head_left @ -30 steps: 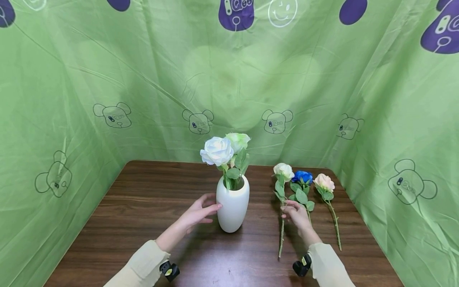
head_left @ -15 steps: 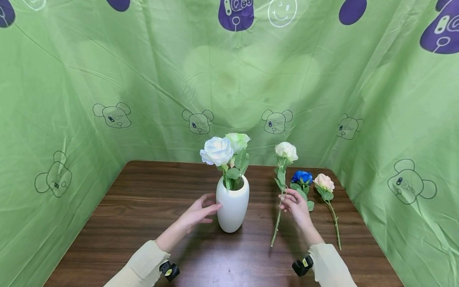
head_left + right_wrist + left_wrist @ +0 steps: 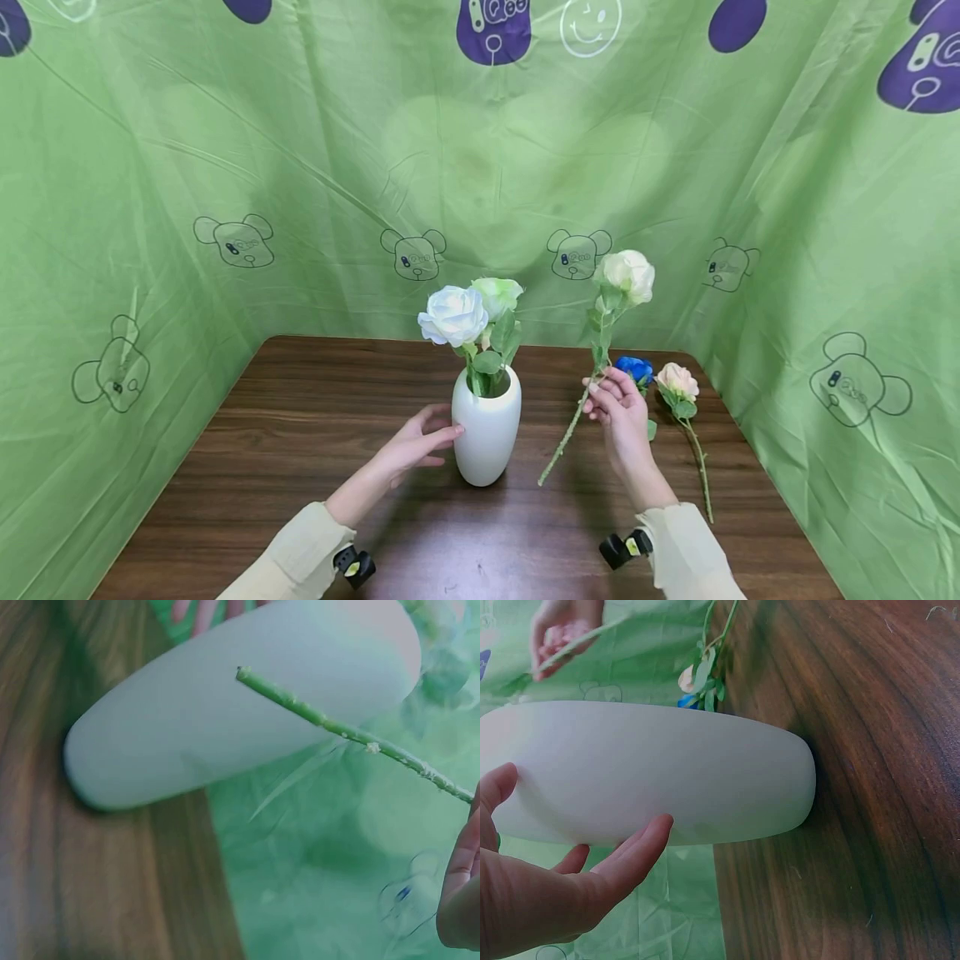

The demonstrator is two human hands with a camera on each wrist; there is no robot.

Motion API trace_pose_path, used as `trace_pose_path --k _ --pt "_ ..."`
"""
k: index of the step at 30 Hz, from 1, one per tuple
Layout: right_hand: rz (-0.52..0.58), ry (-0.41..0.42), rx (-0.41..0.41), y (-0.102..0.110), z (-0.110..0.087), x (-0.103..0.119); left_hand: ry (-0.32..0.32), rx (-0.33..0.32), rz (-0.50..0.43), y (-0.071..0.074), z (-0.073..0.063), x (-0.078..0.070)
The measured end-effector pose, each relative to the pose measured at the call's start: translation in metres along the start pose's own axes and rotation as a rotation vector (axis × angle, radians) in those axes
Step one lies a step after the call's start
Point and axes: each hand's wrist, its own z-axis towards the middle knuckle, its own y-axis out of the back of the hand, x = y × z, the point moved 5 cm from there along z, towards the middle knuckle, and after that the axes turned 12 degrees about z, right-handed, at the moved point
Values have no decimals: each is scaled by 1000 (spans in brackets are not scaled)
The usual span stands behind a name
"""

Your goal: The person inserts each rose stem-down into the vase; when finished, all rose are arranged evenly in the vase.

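A white vase (image 3: 487, 437) stands upright on the table, with a pale blue-white rose (image 3: 453, 316) and a greenish-white rose (image 3: 498, 297) in it. My left hand (image 3: 415, 443) touches the vase's left side, its thumb and fingers fairly straight; the left wrist view shows the fingers (image 3: 641, 847) along the vase wall. Right of the vase, my right hand (image 3: 624, 425) pinches the stem of a cream-white rose (image 3: 627, 275) above the table. That rose leans, bloom up to the right, and its bare stem end (image 3: 259, 684) points down toward the vase.
A blue rose (image 3: 634, 369), partly hidden behind my right hand, and a light pink rose (image 3: 677, 382) lie on the right of the dark wooden table (image 3: 300, 417). Green printed cloth (image 3: 330, 167) hangs behind and along both sides.
My right hand has lifted the cream-white rose off the table and tilted it, with the stem end swinging left toward the vase. The left hand and vase have stayed put.
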Motion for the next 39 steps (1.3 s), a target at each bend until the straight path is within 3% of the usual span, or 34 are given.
trace_pose_path --k 3,6,14,19,26,31,35,39 --pt "25 -4 -60 -40 -5 22 -4 7 -8 0 -4 -6" --pt "81 -7 -100 -59 -2 34 -3 14 -12 -1 -10 -15" --pt "241 118 -83 -90 12 52 6 14 -9 -2 -19 -27" --pt "256 176 -114 -103 21 55 3 17 -9 -2 -19 -26" --pt "118 255 -97 -118 29 52 -1 17 0 -2 -18 -25" --pt "-9 303 -24 -126 31 46 -1 12 -4 -1 -5 -8" --pt "-88 304 44 -132 27 37 2 -3 -7 0 0 0" --pt "-208 279 60 -133 21 25 6 -10 -10 0 0 0"
